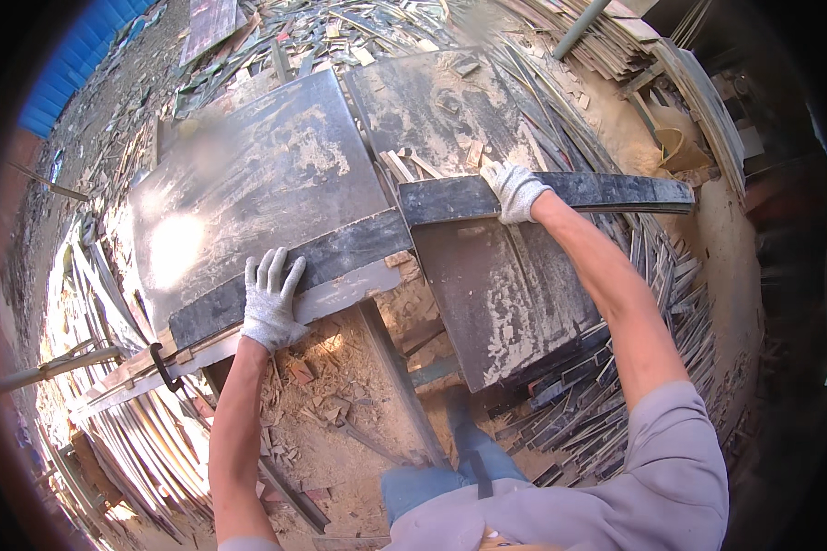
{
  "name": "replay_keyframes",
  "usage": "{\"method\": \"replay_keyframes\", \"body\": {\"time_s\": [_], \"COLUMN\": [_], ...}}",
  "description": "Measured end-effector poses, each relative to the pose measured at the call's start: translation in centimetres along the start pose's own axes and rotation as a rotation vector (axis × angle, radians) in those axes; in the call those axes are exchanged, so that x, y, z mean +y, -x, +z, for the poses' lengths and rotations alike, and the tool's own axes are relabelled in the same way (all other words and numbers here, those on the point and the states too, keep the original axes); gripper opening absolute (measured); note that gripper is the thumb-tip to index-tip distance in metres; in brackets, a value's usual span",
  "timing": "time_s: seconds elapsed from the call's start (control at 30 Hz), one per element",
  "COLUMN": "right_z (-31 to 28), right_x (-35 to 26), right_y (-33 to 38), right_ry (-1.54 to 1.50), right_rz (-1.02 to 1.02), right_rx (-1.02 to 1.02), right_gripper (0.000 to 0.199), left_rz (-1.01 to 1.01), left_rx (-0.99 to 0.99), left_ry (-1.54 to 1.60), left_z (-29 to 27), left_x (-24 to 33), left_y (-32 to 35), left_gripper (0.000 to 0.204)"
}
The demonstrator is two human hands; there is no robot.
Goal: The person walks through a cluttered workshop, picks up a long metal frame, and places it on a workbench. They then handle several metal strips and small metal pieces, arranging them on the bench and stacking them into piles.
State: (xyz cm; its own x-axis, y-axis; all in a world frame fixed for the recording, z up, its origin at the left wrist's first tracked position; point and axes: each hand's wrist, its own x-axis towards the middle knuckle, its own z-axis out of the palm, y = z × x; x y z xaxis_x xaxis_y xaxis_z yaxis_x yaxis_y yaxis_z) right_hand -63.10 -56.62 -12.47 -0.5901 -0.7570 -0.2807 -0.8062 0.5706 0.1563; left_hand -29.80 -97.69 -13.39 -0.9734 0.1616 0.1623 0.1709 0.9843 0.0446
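Observation:
A long dark board [340, 253] lies across the near edge of a dark saw table [248, 174]. My left hand [271, 298], in a white knit glove, presses flat on its left part with fingers spread. A second length of dark board [616, 191] reaches right, over a second table surface [496, 285]. My gloved right hand [515, 191] grips this length from above. The two lengths meet near the gap between the tables; I cannot tell whether they are one board.
Heaps of thin wood strips [616, 367] and offcuts lie on the sawdust-covered ground all around. Stacked planks [698, 92] stand at the far right. A metal clamp [161, 363] sits at the table's near left edge. A blue sheet [73, 64] is at the far left.

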Motion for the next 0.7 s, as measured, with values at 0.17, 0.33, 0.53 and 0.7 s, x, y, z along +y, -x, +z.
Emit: {"method": "replay_keyframes", "body": {"time_s": [0.17, 0.33, 0.53, 0.7], "right_z": [1.0, -2.4, -9.8, -14.6], "right_x": [0.2, -0.2, -2.5, -2.8], "right_y": [5.0, 8.6, 7.4, 5.9], "right_ry": [-0.102, -0.226, -0.411, -0.444], "right_rz": [-0.047, -0.298, -0.569, -0.721], "right_rx": [0.044, 0.139, 0.15, 0.213], "right_gripper": [0.086, 0.086, 0.088, 0.087], "left_rz": [-0.024, -0.03, -0.159, -0.427], "left_rx": [-0.052, -0.167, -0.221, -0.672], "left_ry": [0.017, 0.048, 0.327, 0.39], "left_z": [0.0, -2.0, -6.0, -8.7], "left_x": [-0.3, -0.5, -2.6, -6.9], "left_y": [0.3, 0.3, -1.4, -1.6], "left_gripper": [0.128, 0.129, 0.127, 0.102]}}
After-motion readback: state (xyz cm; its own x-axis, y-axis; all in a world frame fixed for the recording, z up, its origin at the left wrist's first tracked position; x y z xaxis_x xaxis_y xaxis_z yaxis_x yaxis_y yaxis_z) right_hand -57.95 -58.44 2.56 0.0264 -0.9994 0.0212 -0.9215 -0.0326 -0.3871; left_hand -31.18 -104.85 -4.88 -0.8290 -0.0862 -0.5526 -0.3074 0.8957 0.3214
